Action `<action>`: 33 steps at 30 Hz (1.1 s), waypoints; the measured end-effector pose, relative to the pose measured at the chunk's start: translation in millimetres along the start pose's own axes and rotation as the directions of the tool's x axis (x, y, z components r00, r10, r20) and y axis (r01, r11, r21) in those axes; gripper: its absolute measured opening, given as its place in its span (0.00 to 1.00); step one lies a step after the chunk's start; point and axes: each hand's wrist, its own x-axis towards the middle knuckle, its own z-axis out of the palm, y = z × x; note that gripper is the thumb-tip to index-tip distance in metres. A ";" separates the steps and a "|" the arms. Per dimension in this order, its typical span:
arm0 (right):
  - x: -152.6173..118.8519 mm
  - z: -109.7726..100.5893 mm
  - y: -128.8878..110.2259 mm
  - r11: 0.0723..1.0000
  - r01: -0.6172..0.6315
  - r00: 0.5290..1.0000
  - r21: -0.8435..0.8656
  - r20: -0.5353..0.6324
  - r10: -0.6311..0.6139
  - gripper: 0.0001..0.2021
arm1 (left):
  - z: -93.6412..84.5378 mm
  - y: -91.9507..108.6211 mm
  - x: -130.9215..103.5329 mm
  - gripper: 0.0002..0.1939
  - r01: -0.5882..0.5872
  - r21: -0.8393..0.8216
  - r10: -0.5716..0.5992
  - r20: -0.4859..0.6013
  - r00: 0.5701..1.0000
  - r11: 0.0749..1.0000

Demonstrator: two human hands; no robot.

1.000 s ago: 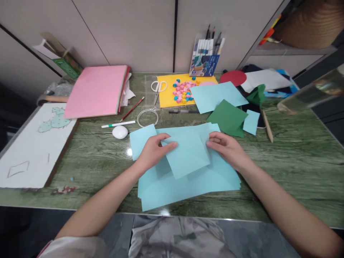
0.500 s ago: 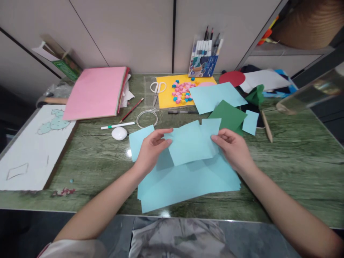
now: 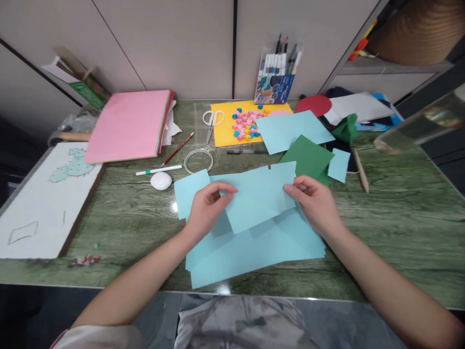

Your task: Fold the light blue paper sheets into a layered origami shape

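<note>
A glossy, green wood-grained table (image 3: 131, 237) runs across the view, pale cabinet panels (image 3: 189, 48) with dark seams rising at 12 o'clock and grey floor (image 3: 156, 315) showing at 6. In the middle, a light blue sheet (image 3: 257, 194) is tilted above larger blue paper (image 3: 254, 259), the left hand's (image 3: 228, 192) fingers pinching its left side and the right hand's (image 3: 290, 186) fingers its right edge. Taking that sheet as centre, the white board (image 3: 47, 198) lies at 9 o'clock, the pink folder (image 3: 129, 123) at 10, yellow paper (image 3: 223, 133) at 12, green paper (image 3: 307, 157) and, farther off, a shelf (image 3: 392, 65) at 2
</note>
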 end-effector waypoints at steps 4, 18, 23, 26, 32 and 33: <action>-3.5 4.2 -5.6 1.000 0.002 1.000 -0.024 0.022 -0.001 0.14 | 2.3 2.2 -2.6 0.11 0.031 0.073 -0.036 0.056 0.998 0.997; -5.5 1.4 -5.5 0.995 0.048 0.999 -0.083 0.014 -0.047 0.13 | 1.5 3.8 -2.3 0.14 0.064 0.170 -0.067 0.012 0.998 0.983; -6.8 2.1 -7.2 0.996 0.049 0.999 -0.076 0.009 -0.048 0.14 | 3.6 2.5 -4.1 0.16 0.022 0.163 -0.020 -0.011 1.000 0.986; -7.2 1.6 -7.1 0.997 0.050 0.999 -0.067 0.003 -0.050 0.13 | 3.8 2.3 -4.1 0.17 -0.005 0.164 0.007 -0.015 1.000 0.986; -8.8 0.4 -5.8 0.997 0.054 0.999 -0.057 -0.005 -0.054 0.12 | 3.7 4.9 -6.0 0.16 -0.010 0.150 0.015 -0.033 0.999 0.989; -9.0 0.4 -5.6 0.997 0.054 0.998 -0.056 -0.007 -0.055 0.12 | 3.8 5.0 -6.3 0.16 -0.010 0.149 0.015 -0.035 0.999 0.989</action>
